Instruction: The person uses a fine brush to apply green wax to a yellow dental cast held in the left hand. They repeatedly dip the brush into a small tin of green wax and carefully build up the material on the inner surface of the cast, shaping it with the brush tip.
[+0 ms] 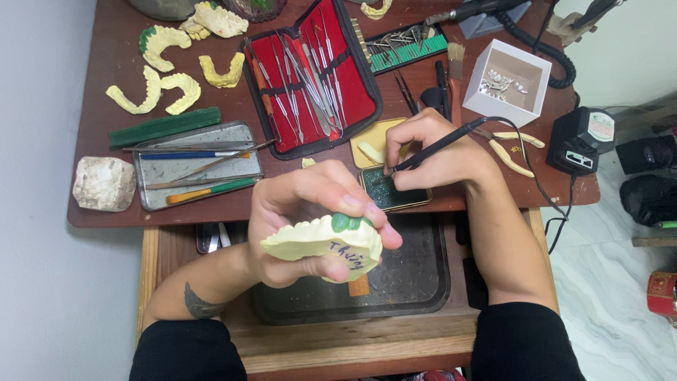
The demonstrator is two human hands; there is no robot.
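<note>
My left hand [300, 212] grips a pale yellow dental cast [321, 243] with a patch of green wax on its teeth, held above a dark tray [416, 282]. My right hand [437, 152] holds a thin black corded tool [441, 144] like a pen. Its tip touches the small tin of dark green wax [398, 196] at the table's front edge. A small yellow dish [370, 141] with a pale piece in it lies just behind the tin.
A red instrument case [314, 74] lies open at the back. Several yellow casts [169, 77], a metal tray of tools [197, 166] and a white stone block [104, 183] sit left. A white box [508, 81], pliers [511, 148] and a black power unit [582, 137] sit right.
</note>
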